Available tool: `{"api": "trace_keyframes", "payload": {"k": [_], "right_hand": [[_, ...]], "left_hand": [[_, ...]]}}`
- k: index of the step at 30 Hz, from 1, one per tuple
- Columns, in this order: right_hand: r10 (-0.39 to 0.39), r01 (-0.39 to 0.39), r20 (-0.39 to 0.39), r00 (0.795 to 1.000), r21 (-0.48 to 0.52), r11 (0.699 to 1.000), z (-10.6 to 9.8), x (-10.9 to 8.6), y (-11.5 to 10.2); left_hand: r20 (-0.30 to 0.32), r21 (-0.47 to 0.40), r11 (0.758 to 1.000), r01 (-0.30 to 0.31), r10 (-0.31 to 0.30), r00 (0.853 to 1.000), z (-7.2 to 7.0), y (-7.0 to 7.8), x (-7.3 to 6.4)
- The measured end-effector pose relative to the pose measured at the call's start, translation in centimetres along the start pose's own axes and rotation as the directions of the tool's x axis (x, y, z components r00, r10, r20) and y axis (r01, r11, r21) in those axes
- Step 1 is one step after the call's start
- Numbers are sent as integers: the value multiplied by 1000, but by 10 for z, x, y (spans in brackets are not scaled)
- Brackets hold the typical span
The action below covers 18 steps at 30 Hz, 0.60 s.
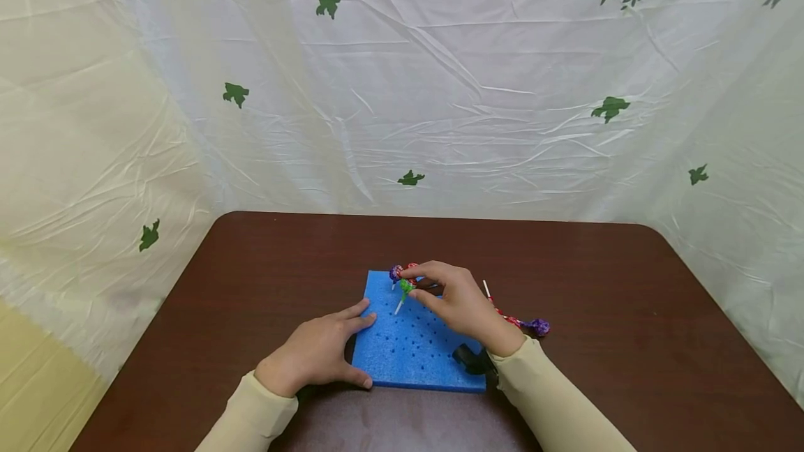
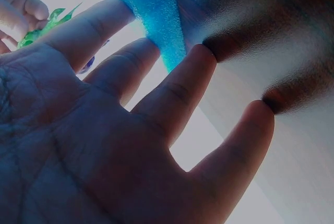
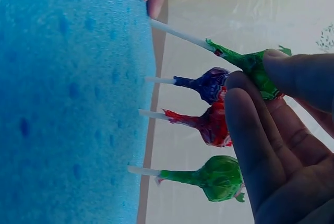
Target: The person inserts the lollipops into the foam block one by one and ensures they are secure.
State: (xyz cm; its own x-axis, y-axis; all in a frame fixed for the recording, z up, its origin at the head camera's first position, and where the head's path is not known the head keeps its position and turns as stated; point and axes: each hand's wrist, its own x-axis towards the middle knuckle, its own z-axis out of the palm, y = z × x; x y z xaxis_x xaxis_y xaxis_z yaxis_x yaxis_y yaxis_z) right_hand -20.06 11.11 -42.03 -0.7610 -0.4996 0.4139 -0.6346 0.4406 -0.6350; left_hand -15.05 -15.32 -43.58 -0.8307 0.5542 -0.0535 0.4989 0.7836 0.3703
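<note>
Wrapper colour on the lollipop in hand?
Mostly green; the wrapper shows best in the right wrist view.

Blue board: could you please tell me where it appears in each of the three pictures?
Head: the blue board is in the lower middle.
Left wrist: only a narrow blue part shows, at the top, slightly left of the middle.
Right wrist: it fills most of the left side.
Shared landmark: the left hand, at the board's left edge in head, large in left wrist, partly visible at the top in right wrist.
</note>
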Motion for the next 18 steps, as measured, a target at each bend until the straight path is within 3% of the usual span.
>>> {"api": "trace_keyframes", "payload": {"k": [18], "right_hand": [[-41, 42, 9, 999, -43, 998, 10, 0, 4]], "left_hand": [[0, 3, 1000, 3, -3, 1000, -3, 3, 0]]}}
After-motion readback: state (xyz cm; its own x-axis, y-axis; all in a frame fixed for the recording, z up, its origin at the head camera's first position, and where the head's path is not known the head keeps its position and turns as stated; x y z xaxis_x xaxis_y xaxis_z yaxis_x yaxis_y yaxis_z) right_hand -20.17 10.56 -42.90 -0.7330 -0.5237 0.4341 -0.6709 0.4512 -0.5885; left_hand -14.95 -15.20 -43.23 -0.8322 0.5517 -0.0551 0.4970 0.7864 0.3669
